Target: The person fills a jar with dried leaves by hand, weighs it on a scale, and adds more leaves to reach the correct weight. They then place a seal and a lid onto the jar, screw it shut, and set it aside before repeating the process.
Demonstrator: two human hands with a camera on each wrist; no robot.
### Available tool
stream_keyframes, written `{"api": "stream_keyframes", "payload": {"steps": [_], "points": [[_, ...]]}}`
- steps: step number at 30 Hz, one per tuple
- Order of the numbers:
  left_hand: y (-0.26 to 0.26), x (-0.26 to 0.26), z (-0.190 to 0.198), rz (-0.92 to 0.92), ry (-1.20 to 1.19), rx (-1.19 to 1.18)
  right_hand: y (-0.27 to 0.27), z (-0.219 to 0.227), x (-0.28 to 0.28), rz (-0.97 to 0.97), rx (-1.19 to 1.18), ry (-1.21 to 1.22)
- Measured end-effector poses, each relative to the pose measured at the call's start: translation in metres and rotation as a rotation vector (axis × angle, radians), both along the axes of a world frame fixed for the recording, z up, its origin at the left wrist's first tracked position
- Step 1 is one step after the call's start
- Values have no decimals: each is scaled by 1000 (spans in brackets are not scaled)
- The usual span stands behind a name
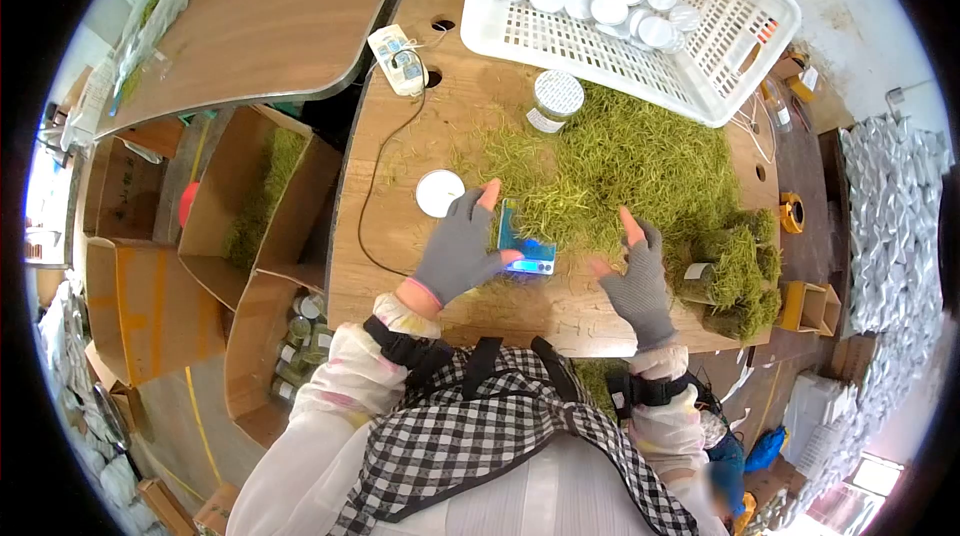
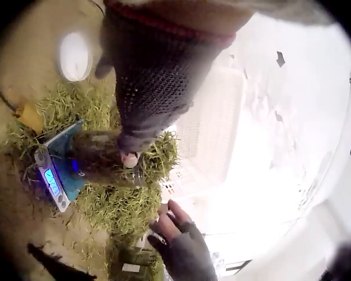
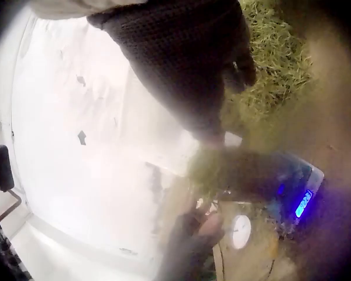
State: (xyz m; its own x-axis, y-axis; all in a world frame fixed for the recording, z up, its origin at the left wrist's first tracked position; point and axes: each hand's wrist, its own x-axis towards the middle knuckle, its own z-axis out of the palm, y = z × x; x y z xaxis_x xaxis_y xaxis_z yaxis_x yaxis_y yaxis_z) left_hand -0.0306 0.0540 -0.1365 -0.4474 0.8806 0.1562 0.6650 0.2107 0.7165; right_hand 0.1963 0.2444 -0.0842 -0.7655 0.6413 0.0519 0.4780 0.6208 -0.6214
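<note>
A clear jar [image 2: 96, 157] packed with green dried plant strands stands on a small digital scale [image 1: 528, 261] with a lit blue display. Strands bulge over the jar's mouth. My left hand [image 1: 455, 251], in a grey fingerless glove, is at the scale's left side, thumb and forefinger spread; its fingertip overlaps the jar in the left wrist view. To the right of the scale, my right hand [image 1: 638, 286], gloved alike, is held with forefinger extended and thumb apart, gripping nothing. A round white lid [image 1: 440, 193] lies just beyond my left hand.
A large heap of green strands [image 1: 645, 151] covers the table's middle. Several filled jars [image 1: 700, 283] stand at right; one lidded jar [image 1: 557, 99] stands behind. A white basket [image 1: 625, 71] holds many lids. A power strip [image 1: 398, 59] and cable lie left, near cardboard boxes [image 1: 150, 306].
</note>
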Motion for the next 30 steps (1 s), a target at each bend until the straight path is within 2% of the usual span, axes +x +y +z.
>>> {"api": "stream_keyframes", "payload": {"steps": [4,11,13,15,19,22,24,25,27,28,30], "points": [[22,8,1,-32,77,112,-14,9,-37,145,189,112],[37,24,-1,18,233,250,-17,-27,-57,144,344,82],[37,24,3,-39,350,205,-18,-26,-57,130,348,97],[38,28,-1,-33,380,196,-18,-34,-55,122,328,-3],[45,28,-2,-22,444,181,-11,-51,-55,78,297,14],[45,27,0,-16,496,196,0,-56,-55,143,261,166],[44,26,1,-7,513,207,1,-53,-56,27,46,275],[43,26,0,-4,517,209,3,-51,-59,30,48,279],[42,26,1,0,531,212,12,-47,-65,47,-367,200],[42,26,2,-2,533,212,14,-46,-67,46,-368,202],[42,26,4,-6,532,172,17,-44,-71,198,-473,222]]}}
